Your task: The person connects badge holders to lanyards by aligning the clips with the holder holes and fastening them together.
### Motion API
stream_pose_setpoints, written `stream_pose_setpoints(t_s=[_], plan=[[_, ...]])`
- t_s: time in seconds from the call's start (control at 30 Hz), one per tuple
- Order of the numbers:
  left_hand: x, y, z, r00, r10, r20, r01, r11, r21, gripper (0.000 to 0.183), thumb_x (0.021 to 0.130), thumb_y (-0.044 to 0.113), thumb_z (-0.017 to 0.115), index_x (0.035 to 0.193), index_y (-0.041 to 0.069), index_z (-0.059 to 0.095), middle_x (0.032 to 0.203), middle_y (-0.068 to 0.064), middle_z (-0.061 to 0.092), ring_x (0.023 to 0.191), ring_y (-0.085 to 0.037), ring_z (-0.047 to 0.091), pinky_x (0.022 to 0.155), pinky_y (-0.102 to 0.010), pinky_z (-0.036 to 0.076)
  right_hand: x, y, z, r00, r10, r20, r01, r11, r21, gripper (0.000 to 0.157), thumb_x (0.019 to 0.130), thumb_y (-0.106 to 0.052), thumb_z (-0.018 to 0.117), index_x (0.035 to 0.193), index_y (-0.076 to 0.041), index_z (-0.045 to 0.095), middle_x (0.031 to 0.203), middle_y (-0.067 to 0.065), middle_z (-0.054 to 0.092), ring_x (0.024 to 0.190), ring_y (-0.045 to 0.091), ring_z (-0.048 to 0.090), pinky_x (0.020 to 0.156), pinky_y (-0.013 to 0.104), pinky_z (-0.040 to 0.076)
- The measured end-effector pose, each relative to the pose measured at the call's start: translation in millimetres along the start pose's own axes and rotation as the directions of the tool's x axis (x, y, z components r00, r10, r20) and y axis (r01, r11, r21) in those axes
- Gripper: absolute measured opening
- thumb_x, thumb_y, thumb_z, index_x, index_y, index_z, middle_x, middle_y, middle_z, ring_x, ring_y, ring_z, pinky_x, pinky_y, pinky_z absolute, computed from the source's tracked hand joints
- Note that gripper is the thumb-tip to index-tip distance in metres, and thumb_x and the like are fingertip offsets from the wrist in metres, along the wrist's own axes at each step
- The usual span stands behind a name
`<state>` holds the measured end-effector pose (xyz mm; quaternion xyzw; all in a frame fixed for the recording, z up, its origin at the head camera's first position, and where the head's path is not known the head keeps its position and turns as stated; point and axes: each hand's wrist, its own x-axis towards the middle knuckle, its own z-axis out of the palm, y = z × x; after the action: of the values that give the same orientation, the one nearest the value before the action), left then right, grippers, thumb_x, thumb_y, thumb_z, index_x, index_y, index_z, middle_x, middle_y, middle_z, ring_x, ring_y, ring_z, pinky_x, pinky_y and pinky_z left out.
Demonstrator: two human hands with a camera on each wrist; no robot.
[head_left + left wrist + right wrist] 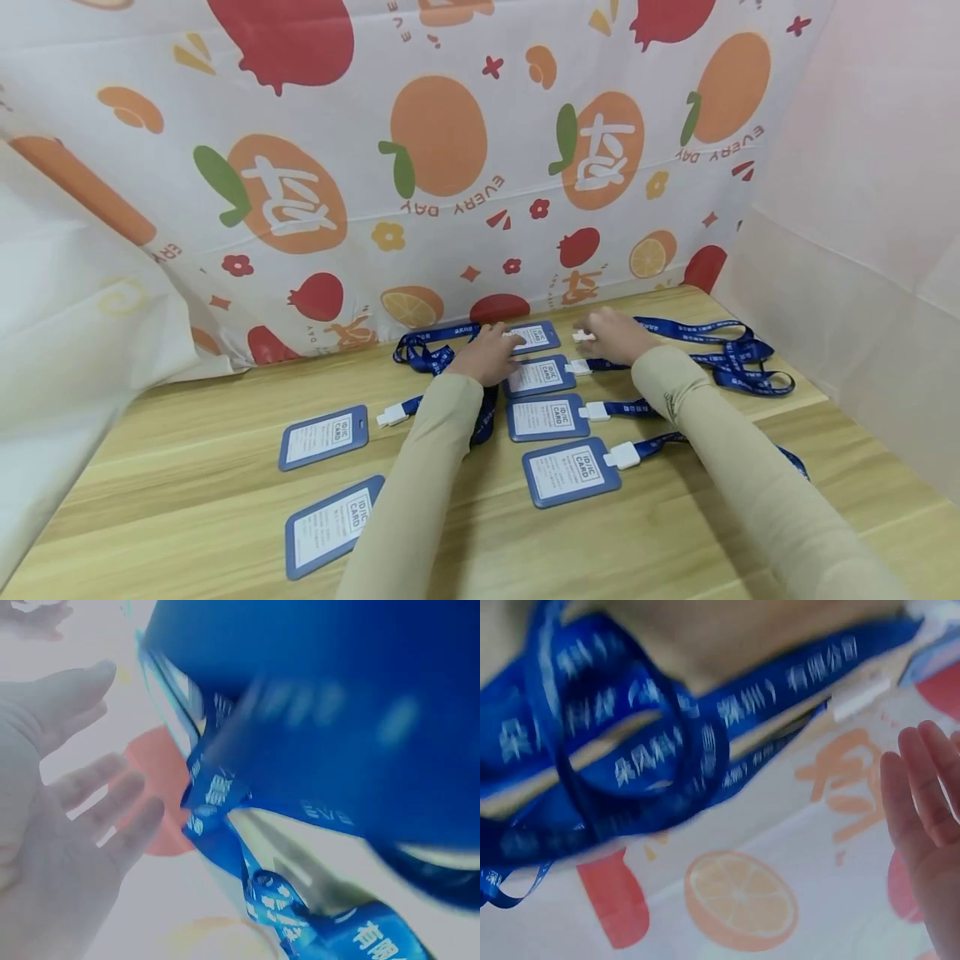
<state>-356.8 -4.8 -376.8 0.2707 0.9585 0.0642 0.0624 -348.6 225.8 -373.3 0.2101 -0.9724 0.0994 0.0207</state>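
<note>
My left hand (486, 354) is over the left edge of the farthest blue ID card holder (536, 336), its fingers relaxed and apart in the left wrist view. A bunched blue lanyard (426, 354) lies beside it, looming large and blurred in the left wrist view. Across from it, my right hand (618, 336) reaches over the lanyard straps, fingertips close to a white clip (582, 336) at the right of that card holder. In the right wrist view its fingers (922, 787) look straight, and the white clip (859, 697) shows apart from them.
Nearer me, more card holders (558, 417) form a column, white clips (622, 455) at their right ends. Lanyards (738, 367) pile up at right. Two card holders (324, 437) and a loose clip (393, 415) lie at left. A fruit-printed cloth (450, 250) hangs behind the wooden table (187, 500).
</note>
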Motion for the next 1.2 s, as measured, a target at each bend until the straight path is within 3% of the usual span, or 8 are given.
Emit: stream_pose_setpoints(t_s=[0.2, 0.47, 0.53, 0.63, 0.8, 0.9, 1.03, 1.2], plan=[[9.5, -6.3, -6.3, 1.000, 0.006, -0.023, -0.006, 0.999, -0.033, 0.040, 0.101, 0.020, 0.066, 0.140, 0.012, 0.063, 0.140, -0.010, 0.057, 0.125, -0.027, 0.048, 0.110, -0.041, 0.040, 9, 15, -6.1, 0.999, 0.038, -0.034, -0.039, 0.999, -0.037, 0.028, 0.088, 0.005, 0.072, 0.116, 0.007, 0.072, 0.112, 0.022, 0.071, 0.105, 0.036, 0.068, 0.090, 0.044, 0.055], [27.6, -13.1, -3.4, 0.997, -0.079, -0.016, 0.077, 0.994, -0.080, 0.040, 0.100, 0.022, 0.066, 0.140, 0.014, 0.064, 0.140, -0.008, 0.059, 0.126, -0.026, 0.049, 0.113, -0.043, 0.037, 14, 33, 15.9, 0.998, 0.063, -0.006, -0.063, 0.994, -0.084, 0.027, 0.086, 0.007, 0.067, 0.112, 0.005, 0.074, 0.107, 0.020, 0.073, 0.101, 0.035, 0.068, 0.091, 0.048, 0.054], [31.2, -12.8, -4.8, 0.995, -0.099, -0.004, 0.098, 0.993, -0.063, 0.041, 0.100, 0.024, 0.067, 0.140, 0.014, 0.064, 0.139, -0.007, 0.060, 0.123, -0.026, 0.049, 0.111, -0.043, 0.039, 15, 36, 20.7, 0.998, 0.069, 0.008, -0.068, 0.993, -0.093, 0.028, 0.087, 0.005, 0.067, 0.115, 0.005, 0.073, 0.109, 0.020, 0.072, 0.102, 0.036, 0.068, 0.092, 0.049, 0.053], [34.5, -8.8, -5.5, 0.994, -0.113, 0.008, 0.113, 0.993, -0.024, 0.040, 0.101, 0.026, 0.066, 0.139, 0.016, 0.064, 0.138, -0.006, 0.060, 0.119, -0.025, 0.048, 0.109, -0.042, 0.041, 17, 37, 25.8, 0.997, 0.077, 0.033, -0.072, 0.990, -0.118, 0.040, 0.087, 0.003, 0.069, 0.128, 0.004, 0.067, 0.126, 0.023, 0.065, 0.116, 0.040, 0.061, 0.101, 0.051, 0.048], [38.5, -3.7, 5.8, 0.995, -0.095, -0.001, 0.095, 0.993, 0.069, 0.040, 0.102, 0.027, 0.063, 0.141, 0.017, 0.063, 0.143, -0.008, 0.055, 0.125, -0.028, 0.046, 0.111, -0.044, 0.039, 21, 35, 33.7, 0.989, 0.114, 0.093, -0.098, 0.983, -0.158, 0.056, 0.091, 0.002, 0.068, 0.145, -0.003, 0.054, 0.146, 0.023, 0.050, 0.134, 0.043, 0.046, 0.110, 0.053, 0.038], [39.3, -3.0, 14.9, 0.994, -0.109, 0.030, 0.106, 0.990, 0.089, 0.042, 0.104, 0.025, 0.059, 0.146, 0.019, 0.058, 0.152, -0.008, 0.047, 0.137, -0.032, 0.040, 0.115, -0.048, 0.033, 21, 32, 36.6, 0.986, 0.122, 0.114, -0.106, 0.984, -0.144, 0.052, 0.093, 0.003, 0.068, 0.143, -0.006, 0.057, 0.144, 0.020, 0.055, 0.131, 0.040, 0.051, 0.108, 0.051, 0.041], [39.1, -2.5, 19.0, 0.987, -0.142, 0.071, 0.136, 0.987, 0.090, 0.043, 0.106, 0.020, 0.055, 0.149, 0.022, 0.055, 0.157, -0.007, 0.043, 0.142, -0.033, 0.038, 0.115, -0.050, 0.033, 20, 29, 36.2, 0.995, 0.077, 0.069, -0.065, 0.985, -0.159, 0.043, 0.087, 0.005, 0.076, 0.128, -0.003, 0.069, 0.126, 0.018, 0.067, 0.117, 0.035, 0.063, 0.099, 0.046, 0.050], [39.1, -1.1, 14.7, 0.989, -0.129, 0.065, 0.124, 0.990, 0.073, 0.039, 0.103, 0.011, 0.060, 0.140, 0.021, 0.064, 0.143, -0.006, 0.058, 0.124, -0.025, 0.054, 0.108, -0.045, 0.043, 20, 29, 33.8, 1.000, 0.014, 0.012, -0.011, 0.981, -0.195, 0.033, 0.082, 0.010, 0.077, 0.114, 0.003, 0.074, 0.110, 0.017, 0.071, 0.104, 0.033, 0.068, 0.092, 0.042, 0.054]])
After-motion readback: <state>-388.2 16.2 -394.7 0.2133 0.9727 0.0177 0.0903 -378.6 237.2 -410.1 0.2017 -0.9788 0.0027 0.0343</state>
